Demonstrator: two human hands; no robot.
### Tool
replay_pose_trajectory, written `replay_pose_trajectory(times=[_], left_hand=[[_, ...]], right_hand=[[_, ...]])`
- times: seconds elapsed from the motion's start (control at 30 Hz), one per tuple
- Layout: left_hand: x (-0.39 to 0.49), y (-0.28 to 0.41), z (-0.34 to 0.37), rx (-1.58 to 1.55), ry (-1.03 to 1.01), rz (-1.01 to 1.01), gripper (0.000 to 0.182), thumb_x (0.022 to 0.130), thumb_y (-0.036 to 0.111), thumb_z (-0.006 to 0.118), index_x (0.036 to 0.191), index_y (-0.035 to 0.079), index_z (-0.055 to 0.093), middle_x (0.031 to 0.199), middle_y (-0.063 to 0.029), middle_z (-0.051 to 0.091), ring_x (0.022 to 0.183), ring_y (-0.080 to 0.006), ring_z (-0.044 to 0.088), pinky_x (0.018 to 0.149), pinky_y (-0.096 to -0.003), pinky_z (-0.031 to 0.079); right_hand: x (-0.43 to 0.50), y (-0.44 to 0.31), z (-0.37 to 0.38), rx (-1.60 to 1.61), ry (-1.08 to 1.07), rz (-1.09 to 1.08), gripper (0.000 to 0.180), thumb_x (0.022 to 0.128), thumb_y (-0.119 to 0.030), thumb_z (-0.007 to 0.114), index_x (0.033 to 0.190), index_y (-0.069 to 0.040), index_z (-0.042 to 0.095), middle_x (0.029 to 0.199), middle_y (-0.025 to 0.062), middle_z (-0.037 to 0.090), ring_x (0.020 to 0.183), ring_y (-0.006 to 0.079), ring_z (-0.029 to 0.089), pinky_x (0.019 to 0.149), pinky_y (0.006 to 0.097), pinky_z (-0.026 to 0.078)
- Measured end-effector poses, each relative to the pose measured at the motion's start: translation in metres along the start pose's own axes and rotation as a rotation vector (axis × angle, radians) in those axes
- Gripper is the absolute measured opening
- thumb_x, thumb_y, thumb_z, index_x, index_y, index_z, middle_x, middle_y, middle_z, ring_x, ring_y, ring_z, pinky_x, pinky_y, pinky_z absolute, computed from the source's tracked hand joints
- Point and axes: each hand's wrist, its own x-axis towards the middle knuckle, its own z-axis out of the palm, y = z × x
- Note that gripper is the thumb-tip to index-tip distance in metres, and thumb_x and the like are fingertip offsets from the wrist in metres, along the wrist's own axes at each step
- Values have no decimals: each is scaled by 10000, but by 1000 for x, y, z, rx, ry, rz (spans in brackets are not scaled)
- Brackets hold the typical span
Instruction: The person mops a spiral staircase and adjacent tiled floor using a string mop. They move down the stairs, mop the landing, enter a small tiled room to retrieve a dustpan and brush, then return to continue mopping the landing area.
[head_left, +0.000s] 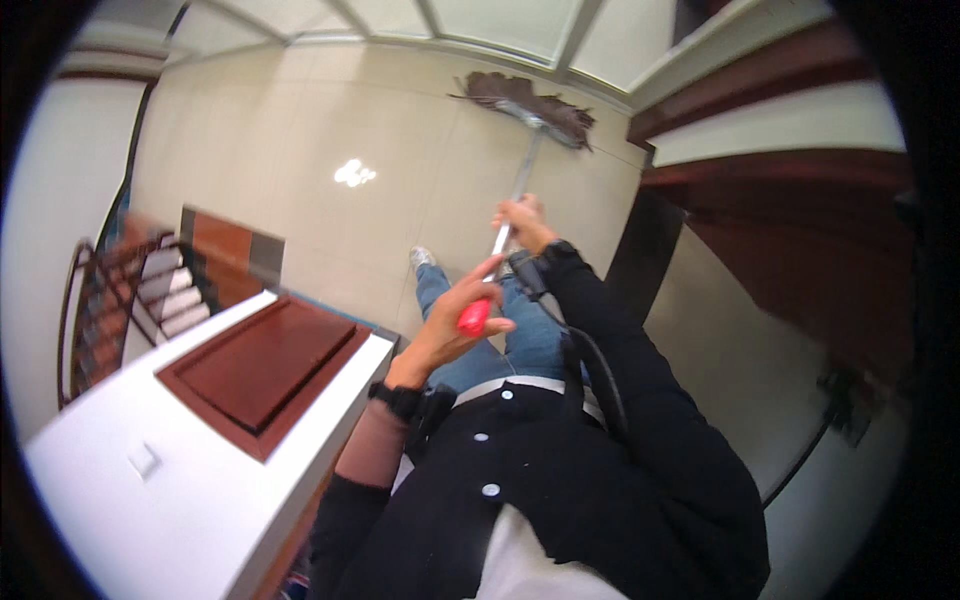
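A flat dust mop with a brown fringed head lies on the tiled floor, close to the foot of the framed glass panels. Its metal pole runs back towards my body and ends in a red grip. Around the upper end, just beside the red grip, my left hand holds the pole with the index finger stretched along it. Farther down the pole, my right hand is wrapped around the metal shaft. Both wrists wear black bands.
Framed glass panels border the floor ahead. A white wall with a brown wooden panel stands close on my left. Beyond it, stairs descend beside a dark metal railing. At right is a dark red wooden door frame.
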Motion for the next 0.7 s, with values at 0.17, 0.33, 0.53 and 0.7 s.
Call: replay_pose_trajectory(times=[0.17,0.33,0.53,0.7], left_hand=[[16,-15,21,-38,-87,52,370,733,331,752,908,77,548,1427,-139,368,1203,-296,461,959,-374,388],[10,-25,10,254,-93,163,398,736,437,716,900,107,568,1356,-58,470,1199,-309,440,993,-433,339],[-22,-17,-27,-123,-55,116,337,764,377,720,819,88,557,1106,-62,596,1205,-291,437,998,-424,335],[-50,-6,-84,-318,124,52,267,808,266,699,750,71,525,815,-33,559,977,-197,532,851,-329,417]], right_hand=[[20,-7,-57,8,61,15,285,791,18,571,994,9,372,741,99,516,536,186,561,470,352,546],[8,0,-91,78,-68,187,151,848,-80,562,873,11,444,747,106,513,655,210,569,608,388,562],[-30,23,-60,-3,-72,443,130,863,-168,496,836,-43,479,764,91,546,712,218,570,659,386,528],[-54,42,24,101,-247,579,121,850,-143,480,786,-41,479,738,76,535,709,204,538,640,339,477]])
